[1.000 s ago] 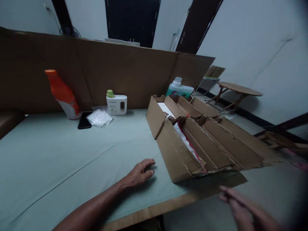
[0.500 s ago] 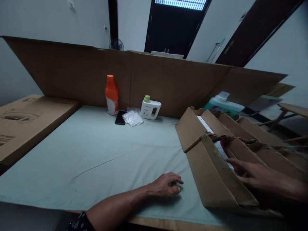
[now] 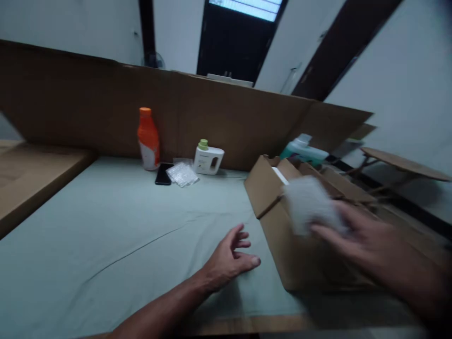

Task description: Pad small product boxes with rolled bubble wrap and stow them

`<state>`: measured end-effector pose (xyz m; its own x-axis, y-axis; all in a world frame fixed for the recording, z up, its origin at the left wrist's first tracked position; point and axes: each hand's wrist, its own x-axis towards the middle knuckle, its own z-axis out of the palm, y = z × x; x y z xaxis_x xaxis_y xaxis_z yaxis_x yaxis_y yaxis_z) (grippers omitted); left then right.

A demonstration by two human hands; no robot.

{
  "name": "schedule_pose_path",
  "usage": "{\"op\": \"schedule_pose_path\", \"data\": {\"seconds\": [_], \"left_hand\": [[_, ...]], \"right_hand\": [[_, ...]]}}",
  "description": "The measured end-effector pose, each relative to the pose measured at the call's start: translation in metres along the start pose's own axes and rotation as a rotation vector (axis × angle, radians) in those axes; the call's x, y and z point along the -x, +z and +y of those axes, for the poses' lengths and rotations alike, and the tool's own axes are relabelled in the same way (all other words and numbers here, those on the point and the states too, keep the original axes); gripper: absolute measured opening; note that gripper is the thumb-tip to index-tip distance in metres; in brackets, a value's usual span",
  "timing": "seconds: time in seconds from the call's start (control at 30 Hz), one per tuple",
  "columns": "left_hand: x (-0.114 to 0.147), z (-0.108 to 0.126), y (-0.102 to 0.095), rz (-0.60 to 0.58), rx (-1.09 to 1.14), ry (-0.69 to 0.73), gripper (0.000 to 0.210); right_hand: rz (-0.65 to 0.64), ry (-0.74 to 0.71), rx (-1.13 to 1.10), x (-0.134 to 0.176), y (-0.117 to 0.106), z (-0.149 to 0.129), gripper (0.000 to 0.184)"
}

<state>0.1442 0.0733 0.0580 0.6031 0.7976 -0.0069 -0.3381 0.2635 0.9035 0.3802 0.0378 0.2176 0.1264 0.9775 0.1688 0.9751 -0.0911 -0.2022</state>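
Right hand [image 3: 369, 238] grips a blurred, squarish whitish packet [image 3: 306, 202].

Right hand [image 3: 360, 238] holding blurred white packet [image 3: 308, 203], perhaps bubble-wrapped, by cardboard boxes [image 3: 277, 242]; left hand [image 3: 228, 259] nearby, loosely spread.

print on white bottle [image 3: 204, 161] too small, blurred, nothing readable

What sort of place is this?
Probably a room in a home with a makeshift workstation: a pale green cloth-covered table, a long brown cardboard screen standing along its far edge, and a dark double door beyond.
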Motion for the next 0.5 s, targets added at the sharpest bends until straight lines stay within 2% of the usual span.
{"op": "schedule_pose_path", "data": {"seconds": [0.03, 0.1, 0.13, 0.2, 0.23, 0.3, 0.37, 0.43, 0.5], "left_hand": [[0.008, 0.007, 0.003, 0.003, 0.104, 0.025, 0.097], [0.021, 0.013, 0.006, 0.040, 0.244, 0.031, 0.077], [0.026, 0.013, 0.003, 0.087, 0.276, 0.010, 0.064], [0.027, 0.011, -0.009, 0.230, 0.293, -0.065, 0.048], [0.024, 0.012, -0.020, 0.310, 0.290, -0.097, 0.043], [0.009, 0.024, -0.049, 0.439, 0.275, -0.118, 0.037], [-0.015, 0.050, -0.084, 0.527, 0.237, -0.084, 0.028], [-0.045, 0.083, -0.120, 0.645, 0.208, -0.029, 0.017], [-0.073, 0.112, -0.150, 0.670, 0.217, 0.111, 0.012]], "right_hand": [[-0.123, -0.080, -0.071, 0.008, 0.009, -0.022, 0.039], [-0.297, -0.317, -0.135, 0.017, 0.031, -0.056, 0.045], [-0.371, -0.387, -0.168, 0.016, 0.039, -0.066, 0.055], [-0.412, -0.426, -0.219, 0.007, 0.042, -0.068, 0.070], [-0.384, -0.392, -0.246, -0.002, 0.037, -0.061, 0.070], [-0.240, -0.277, -0.251, -0.027, 0.017, -0.037, 0.057], [-0.100, -0.164, -0.180, -0.055, -0.006, -0.005, 0.040], [-0.118, -0.066, -0.067, -0.078, -0.021, 0.026, 0.027], [-0.220, -0.013, 0.038, -0.088, -0.025, 0.048, 0.022]]}}
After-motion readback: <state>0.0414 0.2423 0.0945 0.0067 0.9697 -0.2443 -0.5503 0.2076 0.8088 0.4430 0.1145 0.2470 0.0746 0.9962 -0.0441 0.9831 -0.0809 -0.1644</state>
